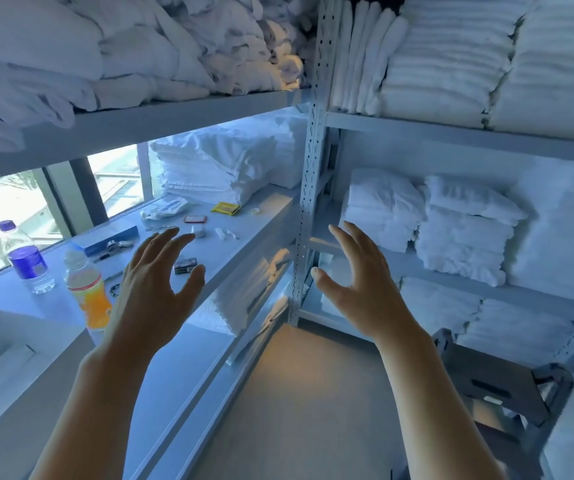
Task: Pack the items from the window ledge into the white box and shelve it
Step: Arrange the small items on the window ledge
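The window ledge (244,223) runs along the left under a shelf. On it stand a water bottle with a purple label (26,259) and an orange drink bottle (86,294). Farther along lie a blue flat box (112,241), a small dark box (185,265), a red case (195,219), a yellow packet (226,208), a watch (119,244) and several tiny items. My left hand (155,282) hovers over the ledge with fingers spread, holding nothing. My right hand (358,282) is raised in front of the shelf post, fingers spread, also empty. No white box can be made out.
Metal shelving (309,188) filled with folded white towels and linens surrounds me on the left and right. A stack of white sheets (223,168) sits at the ledge's far end. A grey step stool (500,386) stands at the lower right. Bare floor (306,393) lies between the shelves.
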Available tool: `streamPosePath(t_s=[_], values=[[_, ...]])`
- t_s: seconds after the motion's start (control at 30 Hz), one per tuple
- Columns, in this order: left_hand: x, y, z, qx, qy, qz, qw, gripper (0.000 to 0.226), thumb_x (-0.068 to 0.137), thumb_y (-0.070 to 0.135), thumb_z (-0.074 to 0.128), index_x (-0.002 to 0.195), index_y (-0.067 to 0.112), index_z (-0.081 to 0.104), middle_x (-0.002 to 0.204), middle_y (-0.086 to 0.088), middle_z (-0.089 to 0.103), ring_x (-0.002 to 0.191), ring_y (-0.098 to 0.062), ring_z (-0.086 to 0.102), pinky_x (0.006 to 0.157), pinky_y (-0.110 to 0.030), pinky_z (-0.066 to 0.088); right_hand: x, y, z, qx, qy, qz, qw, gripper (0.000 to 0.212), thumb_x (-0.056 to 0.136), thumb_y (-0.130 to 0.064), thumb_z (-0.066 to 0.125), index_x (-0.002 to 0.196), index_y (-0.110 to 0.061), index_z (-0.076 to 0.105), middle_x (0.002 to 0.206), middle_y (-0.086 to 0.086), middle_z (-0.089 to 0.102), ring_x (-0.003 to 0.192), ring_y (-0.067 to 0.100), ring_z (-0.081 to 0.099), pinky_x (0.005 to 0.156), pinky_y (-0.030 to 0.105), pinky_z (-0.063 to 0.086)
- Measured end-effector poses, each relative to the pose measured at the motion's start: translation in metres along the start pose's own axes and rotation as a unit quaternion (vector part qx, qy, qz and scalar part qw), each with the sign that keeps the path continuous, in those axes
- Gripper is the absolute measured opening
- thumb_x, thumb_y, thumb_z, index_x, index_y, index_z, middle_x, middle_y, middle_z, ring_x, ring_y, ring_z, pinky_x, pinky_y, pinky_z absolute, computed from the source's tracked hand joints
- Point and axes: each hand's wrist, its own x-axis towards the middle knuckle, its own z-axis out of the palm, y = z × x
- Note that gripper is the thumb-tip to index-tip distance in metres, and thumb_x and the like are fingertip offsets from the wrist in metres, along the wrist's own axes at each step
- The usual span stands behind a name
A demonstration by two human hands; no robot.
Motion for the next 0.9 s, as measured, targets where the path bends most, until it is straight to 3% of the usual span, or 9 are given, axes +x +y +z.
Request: streamPosePath(t_s=[0.2, 0.37, 0.7, 0.9], values=[[0.026, -0.036, 0.019, 0.019, 0.015, -0.027, 0.999, 0.052, 0.098, 0.05, 0.055, 0.146, 0.032, 0.049, 0.154, 0.006, 0.048, 0.146, -0.018, 0.038, 0.118, -0.049, 0.037, 0.054, 0.008, 0.033, 0.009, -0.027, -0.029, 0.999, 0.072, 0.096, -0.059, 0.055, 0.159, -0.044, 0.023, 0.169, -0.024, 0.011, 0.156, 0.001, 0.007, 0.128, 0.052, 0.019], [0.06, -0.045, 0.051, 0.038, 0.025, -0.045, 0.998, 0.053, 0.099, 0.051, 0.052, 0.147, 0.031, 0.049, 0.155, 0.003, 0.048, 0.146, -0.022, 0.039, 0.118, -0.052, 0.036, 0.107, 0.034, 0.044, 0.019, -0.037, -0.061, 0.997, 0.076, 0.092, -0.063, 0.05, 0.16, -0.04, 0.026, 0.169, -0.019, 0.015, 0.157, 0.006, 0.009, 0.127, 0.053, 0.02], [0.143, -0.003, 0.138, 0.065, 0.042, -0.087, 0.993, 0.048, 0.099, 0.034, 0.062, 0.146, 0.024, 0.054, 0.157, -0.004, 0.048, 0.151, -0.026, 0.033, 0.122, -0.052, 0.029, 0.221, 0.121, 0.032, 0.02, -0.064, -0.09, 0.994, 0.075, 0.095, -0.057, 0.055, 0.16, -0.036, 0.026, 0.169, -0.015, 0.018, 0.158, 0.013, 0.011, 0.125, 0.057, 0.021], [0.174, 0.009, 0.177, 0.083, 0.038, -0.106, 0.99, 0.052, 0.097, 0.045, 0.054, 0.146, 0.027, 0.053, 0.157, -0.002, 0.047, 0.152, -0.024, 0.032, 0.121, -0.052, 0.031, 0.271, 0.167, 0.035, 0.043, -0.088, -0.105, 0.99, 0.079, 0.09, -0.063, 0.048, 0.16, -0.035, 0.026, 0.169, -0.016, 0.018, 0.158, 0.013, 0.011, 0.125, 0.057, 0.02]])
